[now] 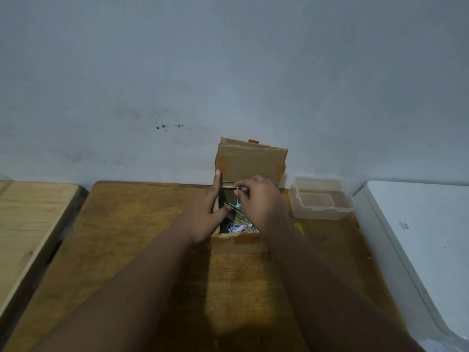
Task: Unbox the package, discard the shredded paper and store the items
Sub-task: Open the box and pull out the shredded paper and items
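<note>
No text, label, brand or number can be read anywhere. The brown cardboard box [251,161] at 12 o'clock on the wooden table [152,224] shows plain board and bare tape patches [221,163]. Inside it, a green item [233,205] carries pale marks too small and blurred to read. The thin white paper strip [237,196] pinched by the right hand [261,199] shows no legible print.

Dim, flat, cool light across the wall [228,59]. Dark shadow pools on the table [142,237] at bottom centre; box [251,163] interior murky. Frame edges bow, detail soft.
</note>
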